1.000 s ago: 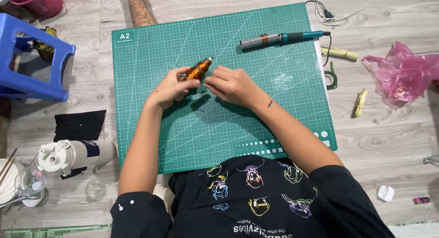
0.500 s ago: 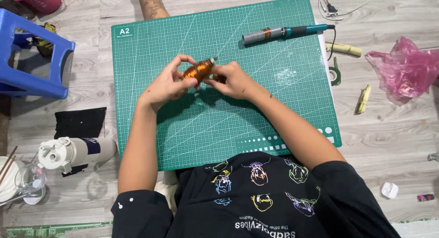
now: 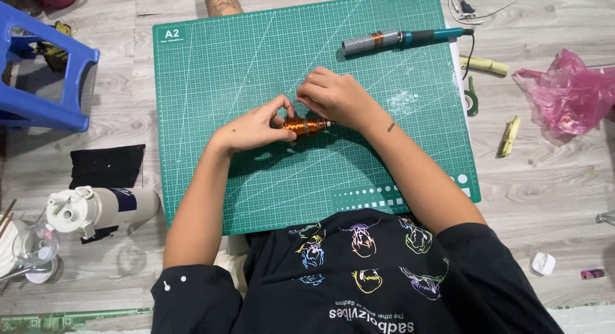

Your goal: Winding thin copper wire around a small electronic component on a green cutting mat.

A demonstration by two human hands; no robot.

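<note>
Copper coil (image 3: 305,125) between both hands (mid-mat)

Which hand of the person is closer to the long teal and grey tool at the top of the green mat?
The right hand. It is just below the teal and grey tool, holding one end of the copper coil. The left hand holds the other end, further from the tool.
</note>
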